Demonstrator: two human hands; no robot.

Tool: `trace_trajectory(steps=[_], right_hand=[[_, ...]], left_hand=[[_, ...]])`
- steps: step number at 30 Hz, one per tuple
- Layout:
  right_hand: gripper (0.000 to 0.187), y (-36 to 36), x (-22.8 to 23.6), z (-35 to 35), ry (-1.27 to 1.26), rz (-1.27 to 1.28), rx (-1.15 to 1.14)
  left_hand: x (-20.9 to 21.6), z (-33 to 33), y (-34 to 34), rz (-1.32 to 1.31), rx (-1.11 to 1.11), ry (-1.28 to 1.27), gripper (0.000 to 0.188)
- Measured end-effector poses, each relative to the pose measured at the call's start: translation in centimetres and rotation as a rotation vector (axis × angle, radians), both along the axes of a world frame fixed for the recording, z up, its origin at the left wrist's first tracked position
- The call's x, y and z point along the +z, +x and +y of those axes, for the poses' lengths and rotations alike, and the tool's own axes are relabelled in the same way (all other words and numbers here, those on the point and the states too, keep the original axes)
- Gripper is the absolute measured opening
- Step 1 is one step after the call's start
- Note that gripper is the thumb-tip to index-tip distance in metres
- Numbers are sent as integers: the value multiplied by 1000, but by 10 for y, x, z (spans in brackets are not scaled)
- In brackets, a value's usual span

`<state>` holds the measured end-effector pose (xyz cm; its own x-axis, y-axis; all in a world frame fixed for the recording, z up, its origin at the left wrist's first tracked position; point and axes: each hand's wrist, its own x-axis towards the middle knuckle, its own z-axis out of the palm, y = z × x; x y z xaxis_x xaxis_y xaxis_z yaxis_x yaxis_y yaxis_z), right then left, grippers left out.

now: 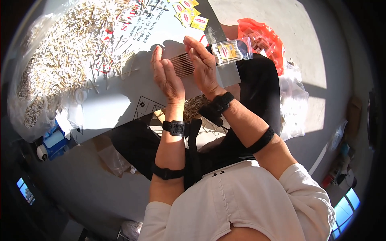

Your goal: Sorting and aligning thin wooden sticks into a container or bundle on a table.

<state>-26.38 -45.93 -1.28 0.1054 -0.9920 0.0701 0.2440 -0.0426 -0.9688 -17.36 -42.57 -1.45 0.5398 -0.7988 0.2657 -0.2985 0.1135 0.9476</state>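
Note:
A row of cotton swabs (181, 65) lies side by side on the board between my hands, their ends hidden behind my palms. My left hand (167, 78) stands on edge at the row's left end, fingers stretched out and thumb raised. At the right end is my right hand (204, 69), also upright, with its fingers extended. Both hands are open and flank the swabs; neither wraps around them. Just right of my right hand, a clear bag of cotton swabs (227, 53) with a yellow label rests near the board's edge.
A large heap of loose swabs (64, 52) in clear plastic covers the left of the printed board (106, 116). Yellow labels (189, 16) lie at the far side. A red plastic bag (263, 40) and clear bags (292, 100) are to the right. More swabs (197, 105) lie below the board.

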Motion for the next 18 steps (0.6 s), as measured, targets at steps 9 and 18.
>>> trace_trajectory(steps=[9, 18], right_hand=[[29, -27, -8, -20, -160, 155, -76], [40, -77, 37, -37, -437, 788, 241]], left_hand=[[4, -18, -33, -31, -40, -32, 49], [14, 0, -9, -359, -253, 65, 60]])
